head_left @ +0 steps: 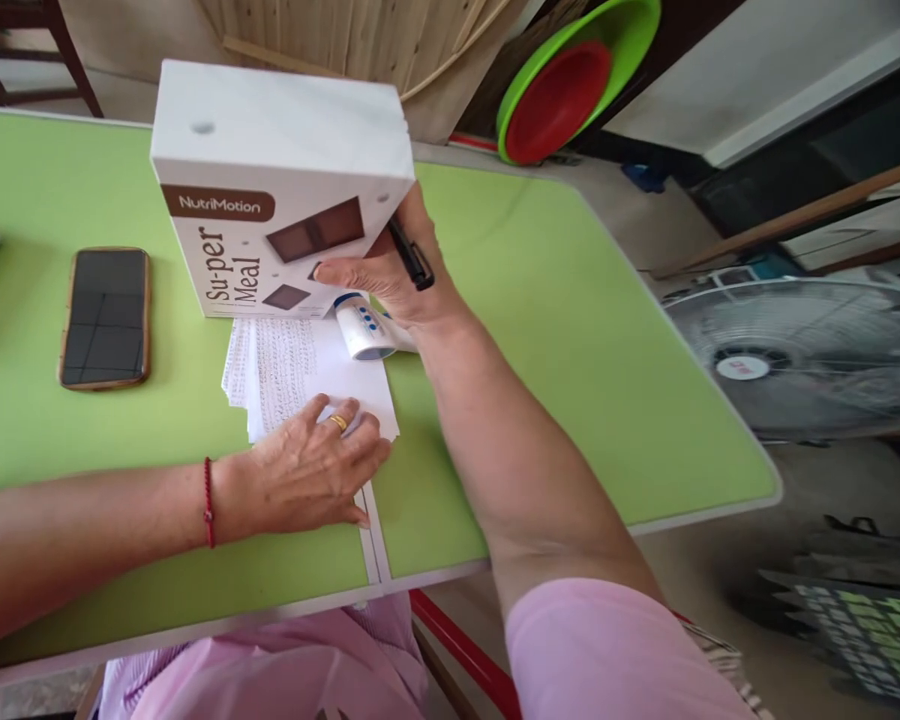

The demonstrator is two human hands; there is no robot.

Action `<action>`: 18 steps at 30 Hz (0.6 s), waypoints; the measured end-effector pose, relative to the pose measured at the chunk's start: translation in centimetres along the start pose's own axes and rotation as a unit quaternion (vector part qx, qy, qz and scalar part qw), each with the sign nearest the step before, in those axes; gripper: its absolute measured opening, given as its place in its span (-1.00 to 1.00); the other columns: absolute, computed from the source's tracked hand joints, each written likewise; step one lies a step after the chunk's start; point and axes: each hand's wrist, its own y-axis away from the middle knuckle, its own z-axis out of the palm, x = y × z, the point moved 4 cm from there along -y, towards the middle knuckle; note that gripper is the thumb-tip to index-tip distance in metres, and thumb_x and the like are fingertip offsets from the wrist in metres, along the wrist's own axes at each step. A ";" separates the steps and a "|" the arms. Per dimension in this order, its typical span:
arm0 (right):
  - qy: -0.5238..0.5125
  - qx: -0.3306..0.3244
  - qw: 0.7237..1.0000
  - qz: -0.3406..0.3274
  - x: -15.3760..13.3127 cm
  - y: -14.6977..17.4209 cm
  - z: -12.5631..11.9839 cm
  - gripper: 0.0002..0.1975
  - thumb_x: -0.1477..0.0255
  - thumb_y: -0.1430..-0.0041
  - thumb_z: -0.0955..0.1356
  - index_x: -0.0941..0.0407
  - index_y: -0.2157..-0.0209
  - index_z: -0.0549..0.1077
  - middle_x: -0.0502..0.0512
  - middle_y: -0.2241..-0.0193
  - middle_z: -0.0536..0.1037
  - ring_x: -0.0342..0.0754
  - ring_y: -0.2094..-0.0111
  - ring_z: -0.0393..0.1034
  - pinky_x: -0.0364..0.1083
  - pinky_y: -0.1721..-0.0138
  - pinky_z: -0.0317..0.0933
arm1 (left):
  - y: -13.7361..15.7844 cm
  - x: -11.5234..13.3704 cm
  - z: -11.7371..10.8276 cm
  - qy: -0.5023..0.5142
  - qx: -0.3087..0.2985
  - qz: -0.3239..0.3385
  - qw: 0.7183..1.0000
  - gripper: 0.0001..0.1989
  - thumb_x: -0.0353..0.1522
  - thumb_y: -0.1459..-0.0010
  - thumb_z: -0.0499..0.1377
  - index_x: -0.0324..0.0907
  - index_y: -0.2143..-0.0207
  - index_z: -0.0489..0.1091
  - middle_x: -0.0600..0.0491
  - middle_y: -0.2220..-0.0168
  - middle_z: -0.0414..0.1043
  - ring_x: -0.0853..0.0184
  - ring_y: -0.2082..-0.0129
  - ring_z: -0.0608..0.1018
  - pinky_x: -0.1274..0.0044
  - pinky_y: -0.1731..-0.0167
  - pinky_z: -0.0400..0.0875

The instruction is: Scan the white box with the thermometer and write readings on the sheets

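Observation:
A white box (285, 130) printed "NutriMotion Su-per Meal" stands over the far end of some papers, with my right hand (405, 265) gripping its right side. My thumb presses on the printed face; the other fingers are mostly hidden behind the box. A black pen (411, 255) is tucked in the same hand. Below it, a white handheld device with blue dots (364, 328) lies on the papers, its kind unclear. My left hand (319, 465), with a gold ring, rests with fingers lightly bent and apart on the near edge of the handwritten papers (285, 370).
The green table (555, 350) has a pale rim and a seam near my left hand. A phone (106, 318) lies left of the box. Beyond the table are a fan (795, 355) at right, a green basin (630, 25) and a red basin (559, 105).

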 end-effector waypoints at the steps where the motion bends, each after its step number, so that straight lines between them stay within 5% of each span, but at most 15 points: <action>1: -0.004 0.000 1.000 0.001 0.0 0.1 0.0 -0.29 0.02 0.34 0.59 -0.03 0.20 0.27 -0.07 0.22 0.54 -0.05 0.12 0.50 0.01 0.15 0.48 | -0.1 -0.2 -0.2 0.004 -0.001 -0.011 1.000 -0.37 0.00 -0.25 0.20 -0.35 -0.10 0.36 -0.19 -0.05 0.36 0.00 -0.08 0.43 0.22 -0.02 0.43; 5: -0.025 0.006 1.000 0.007 0.3 0.2 0.2 -0.29 -0.07 0.29 0.55 -0.05 0.17 0.26 -0.07 0.21 0.52 -0.02 0.09 0.48 0.03 0.12 0.47 | -0.1 -2.0 -1.3 -0.019 -0.040 -0.134 0.990 -0.22 0.15 -0.22 0.10 -0.40 -0.10 0.36 -0.35 -0.08 0.33 -0.14 -0.09 0.42 0.03 -0.02 0.40; 9: -0.061 0.015 0.998 0.013 0.5 0.7 0.6 -0.30 -0.10 0.29 0.54 -0.10 0.18 0.26 -0.03 0.18 0.51 0.04 0.06 0.47 0.06 0.09 0.45 | 0.9 -4.4 -0.9 -0.036 -0.142 -0.256 0.956 0.08 0.28 -0.08 0.11 -0.33 -0.36 0.06 -0.43 -0.36 -0.05 -0.33 -0.35 0.04 -0.32 -0.12 0.02; 13: -0.061 0.034 0.998 0.013 0.9 1.2 0.5 -0.29 -0.11 0.26 0.53 -0.09 0.15 0.26 -0.02 0.18 0.49 0.08 0.03 0.45 0.12 0.03 0.43 | 1.4 -5.6 0.2 -0.012 -0.191 -0.270 0.944 0.17 0.32 -0.01 0.12 -0.21 -0.43 -0.13 -0.35 -0.43 -0.28 -0.29 -0.40 -0.13 -0.33 -0.08 0.07; 18: 0.007 0.016 1.000 -0.006 2.3 0.7 -0.7 -0.38 -0.11 0.08 0.46 -0.07 0.11 0.26 0.02 0.13 0.48 0.07 -0.02 0.44 0.15 -0.03 0.40 | 1.5 -5.1 0.7 -0.016 -0.216 -0.258 0.942 0.10 0.24 -0.13 0.10 -0.27 -0.43 -0.16 -0.38 -0.43 -0.30 -0.30 -0.41 -0.14 -0.29 -0.10 0.10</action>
